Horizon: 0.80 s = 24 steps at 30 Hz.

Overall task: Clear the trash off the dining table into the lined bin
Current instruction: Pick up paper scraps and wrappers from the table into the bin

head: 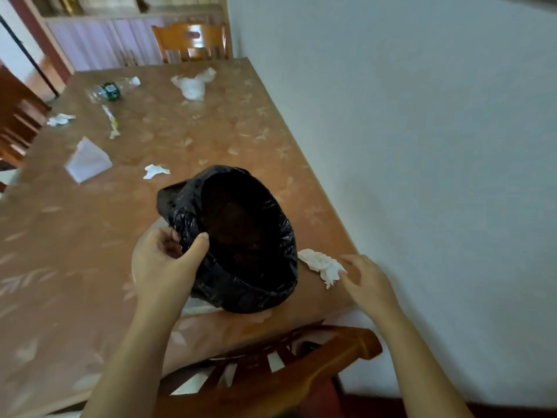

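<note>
A bin lined with a black bag rests tilted on the near right part of the brown dining table. My left hand grips its near rim and liner. A crumpled white tissue lies just right of the bin by the table's edge, and the fingertips of my right hand, open, touch it. Farther off lie a small tissue scrap, a folded white paper, a twisted wrapper, another scrap, a plastic bottle on its side and a tissue wad.
A wooden chair stands tucked in at the near side below my arms. Another chair is at the far end. A white wall runs close along the table's right edge. Dark chairs flank the left side.
</note>
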Available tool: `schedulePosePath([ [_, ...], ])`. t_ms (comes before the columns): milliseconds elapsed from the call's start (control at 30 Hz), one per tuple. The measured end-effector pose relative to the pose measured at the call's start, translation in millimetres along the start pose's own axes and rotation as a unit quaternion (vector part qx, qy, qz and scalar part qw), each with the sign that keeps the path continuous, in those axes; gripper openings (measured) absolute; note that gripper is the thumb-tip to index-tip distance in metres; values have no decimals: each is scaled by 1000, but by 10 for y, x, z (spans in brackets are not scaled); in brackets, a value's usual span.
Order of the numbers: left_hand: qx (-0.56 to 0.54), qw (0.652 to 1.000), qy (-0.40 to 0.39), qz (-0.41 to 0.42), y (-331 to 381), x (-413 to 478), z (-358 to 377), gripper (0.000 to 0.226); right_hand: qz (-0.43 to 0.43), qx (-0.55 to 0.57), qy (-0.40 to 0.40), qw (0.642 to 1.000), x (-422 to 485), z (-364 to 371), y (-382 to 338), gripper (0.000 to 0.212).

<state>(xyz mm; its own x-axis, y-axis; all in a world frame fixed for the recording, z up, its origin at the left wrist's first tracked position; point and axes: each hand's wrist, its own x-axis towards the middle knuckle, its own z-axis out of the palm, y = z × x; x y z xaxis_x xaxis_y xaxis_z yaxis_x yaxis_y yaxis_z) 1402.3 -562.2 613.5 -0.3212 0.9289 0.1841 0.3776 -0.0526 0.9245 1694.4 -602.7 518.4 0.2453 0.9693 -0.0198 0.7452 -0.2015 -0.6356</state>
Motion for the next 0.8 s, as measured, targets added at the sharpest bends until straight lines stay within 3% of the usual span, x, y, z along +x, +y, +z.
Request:
schedulePosePath([
  [433,-39,996,25,-79,73,-66,186,32,22,-36,-128,991,654,514,581,34],
  [567,-33,996,34,-81,107,-77,183,39,22,-28,-121,992,670,566,600,19],
  [800,-52,995,29,-77,78,-72,197,28,53,27,-90,994,620,611,676,3],
])
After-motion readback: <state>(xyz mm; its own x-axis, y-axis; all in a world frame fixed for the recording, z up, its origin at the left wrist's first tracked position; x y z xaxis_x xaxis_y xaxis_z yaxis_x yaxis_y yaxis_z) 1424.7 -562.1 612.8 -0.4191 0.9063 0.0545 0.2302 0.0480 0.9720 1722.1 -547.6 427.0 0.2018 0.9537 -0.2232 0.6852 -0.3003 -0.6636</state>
